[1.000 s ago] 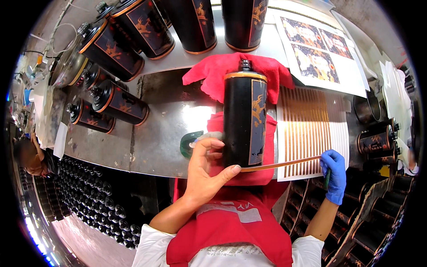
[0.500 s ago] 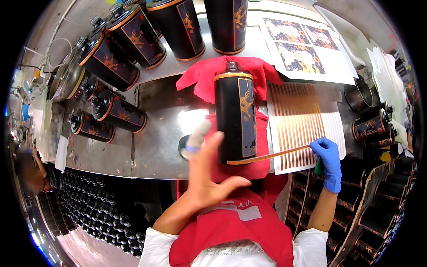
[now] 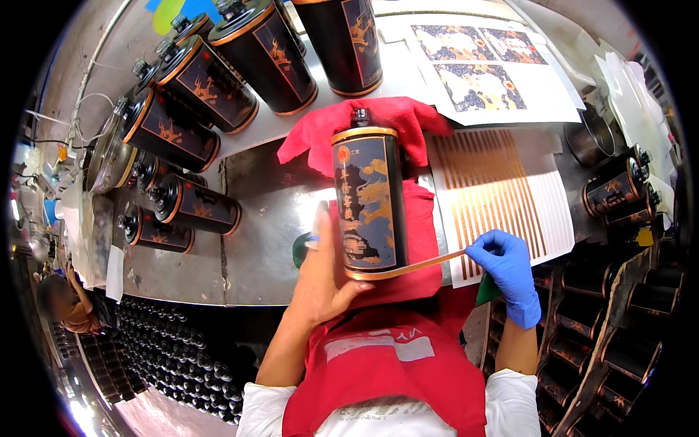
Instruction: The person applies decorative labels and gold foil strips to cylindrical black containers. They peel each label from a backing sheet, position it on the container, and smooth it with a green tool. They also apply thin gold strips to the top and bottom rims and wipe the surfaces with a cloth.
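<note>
A black bottle (image 3: 371, 200) with a gold-edged picture panel lies on a red cloth (image 3: 424, 218), its neck pointing away from me. My left hand (image 3: 318, 280) grips the bottle's lower left side, thumb at the base; one finger wears a pale wrapping. Around the bottle's base runs a narrow gold strip (image 3: 429, 263), its loose end stretching off to the right. My right hand (image 3: 506, 269), in a blue glove, pinches that end between thumb and fingertips. Beneath the strip's far end, a white sheet (image 3: 557, 211) carries rows of similar gold strips.
Black bottles (image 3: 273, 62) stand along the back left, smaller ones (image 3: 196, 204) in front of them. Printed sheets (image 3: 477, 102) lie at the back right. A metal container (image 3: 590, 142) and small bottles (image 3: 615, 193) sit at the right. Racks of bottles (image 3: 575, 320) flank me below.
The bottle has turned, now showing a different decorated face. My left hand has moved from beside it onto its side. My right hand has come left and nearer with the strip's end.
</note>
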A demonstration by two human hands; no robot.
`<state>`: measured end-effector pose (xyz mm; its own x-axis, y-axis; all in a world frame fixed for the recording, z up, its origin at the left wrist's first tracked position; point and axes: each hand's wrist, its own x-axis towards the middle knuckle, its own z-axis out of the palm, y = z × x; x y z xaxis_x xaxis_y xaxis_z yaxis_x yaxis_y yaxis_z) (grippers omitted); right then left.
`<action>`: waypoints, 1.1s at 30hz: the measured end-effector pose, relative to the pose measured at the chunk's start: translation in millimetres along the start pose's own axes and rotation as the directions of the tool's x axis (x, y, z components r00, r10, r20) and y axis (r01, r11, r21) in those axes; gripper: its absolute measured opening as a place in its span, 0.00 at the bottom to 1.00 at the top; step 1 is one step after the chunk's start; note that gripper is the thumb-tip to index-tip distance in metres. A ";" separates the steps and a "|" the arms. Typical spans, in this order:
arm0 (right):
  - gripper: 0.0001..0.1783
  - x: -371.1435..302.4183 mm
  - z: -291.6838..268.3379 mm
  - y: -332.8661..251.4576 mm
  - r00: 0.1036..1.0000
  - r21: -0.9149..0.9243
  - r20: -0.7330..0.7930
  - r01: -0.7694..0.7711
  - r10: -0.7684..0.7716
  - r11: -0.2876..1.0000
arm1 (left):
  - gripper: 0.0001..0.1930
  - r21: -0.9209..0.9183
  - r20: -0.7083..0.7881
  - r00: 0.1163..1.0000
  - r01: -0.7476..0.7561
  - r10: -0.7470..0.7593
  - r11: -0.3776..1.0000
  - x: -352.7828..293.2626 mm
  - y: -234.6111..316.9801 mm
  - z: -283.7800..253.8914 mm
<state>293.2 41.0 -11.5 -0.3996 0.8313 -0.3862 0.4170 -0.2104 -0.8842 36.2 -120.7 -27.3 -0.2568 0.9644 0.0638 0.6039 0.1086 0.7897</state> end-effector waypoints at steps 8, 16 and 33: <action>0.07 -1.5 1.0 6.9 0.997 0.082 0.050 -0.057 0.053 0.995 | 0.44 0.350 0.002 0.908 -0.394 0.420 0.850 41.7 50.6 6.9; 0.07 -16.4 37.9 -23.6 0.983 0.134 0.182 -0.028 0.003 0.991 | 0.63 -0.161 -0.018 0.996 -0.089 0.087 0.983 10.0 -7.2 8.4; 0.05 -14.9 32.1 -25.0 0.969 0.211 0.206 -0.182 0.138 0.960 | 0.49 0.240 -0.075 0.928 -0.338 0.365 0.910 32.0 26.2 2.9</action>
<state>262.5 17.4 8.0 -0.4979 0.6703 -0.5503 0.3006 -0.4618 -0.8345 46.0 -86.2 -6.3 -0.0747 0.9164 0.3932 0.8174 -0.1696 0.5506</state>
